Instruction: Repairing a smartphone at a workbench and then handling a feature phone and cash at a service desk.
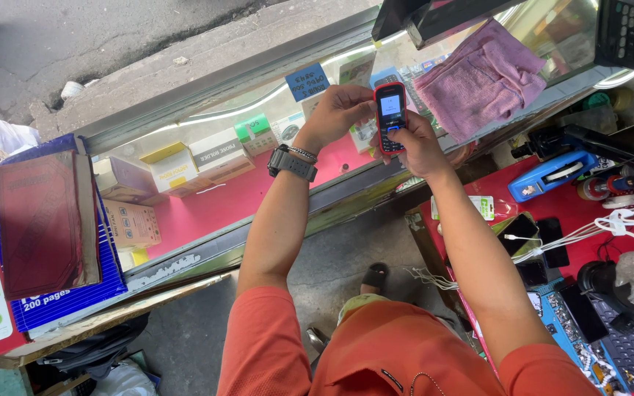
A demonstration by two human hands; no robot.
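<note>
Red keypad phone (390,117) stands upright above the glass display counter (273,95), long axis pointing away; right hand (418,147) fingers wrap its lower half; left hand (339,110) fingertips pinch its upper left edge.

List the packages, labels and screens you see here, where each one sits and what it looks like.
Phone screen: small pale-lit rectangle on the red keypad phone, held between left hand and right hand.
Blue label: square card inside the glass counter.
Yellow-and-white box: in the counter, on pink lining.
Green box: small, beside it.
</note>
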